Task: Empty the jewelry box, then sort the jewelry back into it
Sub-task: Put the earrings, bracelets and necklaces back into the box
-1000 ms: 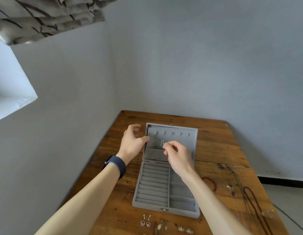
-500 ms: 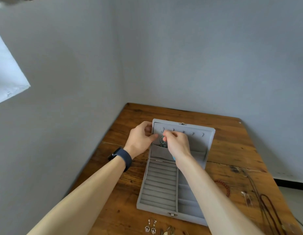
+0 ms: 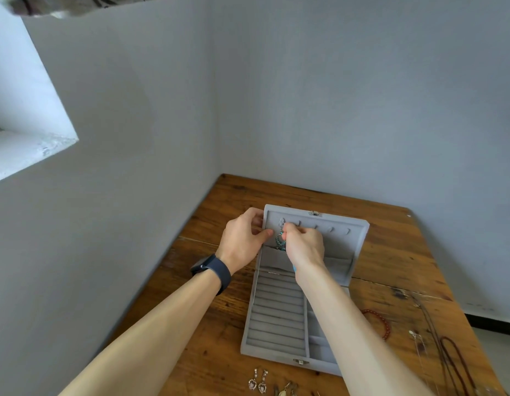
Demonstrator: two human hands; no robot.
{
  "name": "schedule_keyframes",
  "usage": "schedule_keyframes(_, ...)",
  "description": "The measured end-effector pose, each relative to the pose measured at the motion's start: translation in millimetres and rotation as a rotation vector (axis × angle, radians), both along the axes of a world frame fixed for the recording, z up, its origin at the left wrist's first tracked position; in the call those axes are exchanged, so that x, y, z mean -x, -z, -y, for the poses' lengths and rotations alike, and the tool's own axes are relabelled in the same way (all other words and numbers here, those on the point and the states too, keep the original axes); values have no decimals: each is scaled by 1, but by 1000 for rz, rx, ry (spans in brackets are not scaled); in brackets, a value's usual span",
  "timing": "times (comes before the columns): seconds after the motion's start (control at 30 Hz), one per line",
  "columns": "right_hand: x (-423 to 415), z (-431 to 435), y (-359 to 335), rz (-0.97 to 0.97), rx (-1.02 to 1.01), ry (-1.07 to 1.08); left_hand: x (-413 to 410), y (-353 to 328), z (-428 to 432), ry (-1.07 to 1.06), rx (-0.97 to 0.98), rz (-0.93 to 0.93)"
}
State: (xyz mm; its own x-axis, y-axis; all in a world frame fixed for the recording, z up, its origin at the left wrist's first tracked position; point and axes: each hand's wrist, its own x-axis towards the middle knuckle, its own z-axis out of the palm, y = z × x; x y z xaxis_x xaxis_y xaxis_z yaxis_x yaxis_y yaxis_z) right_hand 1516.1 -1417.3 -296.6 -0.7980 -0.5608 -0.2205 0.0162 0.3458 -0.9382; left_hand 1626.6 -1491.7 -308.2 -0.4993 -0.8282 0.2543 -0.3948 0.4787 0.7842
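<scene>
The grey velvet jewelry box (image 3: pixel 276 318) lies open on the wooden table (image 3: pixel 219 352), its lid (image 3: pixel 342 241) tilted up with a row of hooks. A teal and silver necklace (image 3: pixel 280 240) hangs from the leftmost hook. My left hand (image 3: pixel 243 238) grips the lid's left edge, thumb on the inside next to the necklace. My right hand (image 3: pixel 304 242) pinches the necklace chain just below the hooks. The ring rolls in the base hold nothing.
Pairs of earrings (image 3: pixel 258 382) lie on the table in front of the box. A red bead bracelet (image 3: pixel 381 322) and several long necklaces (image 3: pixel 448 358) lie to the right. Grey walls close off the left and far sides.
The camera tilted down and closer. My right hand moved left and up to the leftmost hook with the necklace. My left hand shifted onto the lid's left edge.
</scene>
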Motion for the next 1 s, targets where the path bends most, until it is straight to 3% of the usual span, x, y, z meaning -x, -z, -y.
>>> schedule_keyframes(0.27,-4,1,0,6,31,48,1,1,-2,-5,13,-14)
schedule_keyframes(0.53,-9,-4,6,-88,-76,-1,1,3,-3,-17,-6,-27)
schedule_keyframes(0.7,-2,-18,10,16,74,-65,-1,7,-12,36,62,-65)
schedule_keyframes(0.87,20,-37,19,145,157,-252,-1,18,-21,76,273,43)
schedule_keyframes(1.0,41,-48,22,-23,104,-327,-5,27,-23,97,348,219)
